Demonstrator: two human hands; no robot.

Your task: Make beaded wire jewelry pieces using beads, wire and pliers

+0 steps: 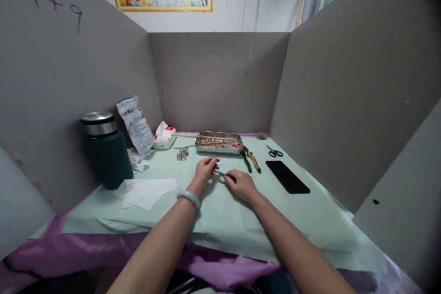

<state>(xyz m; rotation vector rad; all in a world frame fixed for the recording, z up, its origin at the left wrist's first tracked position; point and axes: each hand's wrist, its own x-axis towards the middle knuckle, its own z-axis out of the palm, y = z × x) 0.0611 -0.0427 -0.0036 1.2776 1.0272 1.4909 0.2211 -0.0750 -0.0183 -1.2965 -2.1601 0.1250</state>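
Note:
My left hand [206, 171], with a pale green bangle [189, 197] on its wrist, is closed in a pinch over the middle of the table. What it pinches is too small to name; a little red and metal shows at the fingertips. My right hand [243, 185] is closed around a slim metal tool with a dark handle [220, 173], its tip meeting the left fingertips. A thin strand [230, 166] runs off to the right above it. Just beyond my hands lies a metal tray [219, 151] of gold, red and silver beads and trinkets.
Yellow-and-green pliers [255, 161], scissors [275, 152] and a black phone [287, 177] lie at right. Leftward are a silver-red trinket pile [182, 154], white paper [148, 192], a green flask [106, 158], a pouch [136, 124] and a tissue pack [164, 141]. Grey panels [218, 82] surround three sides.

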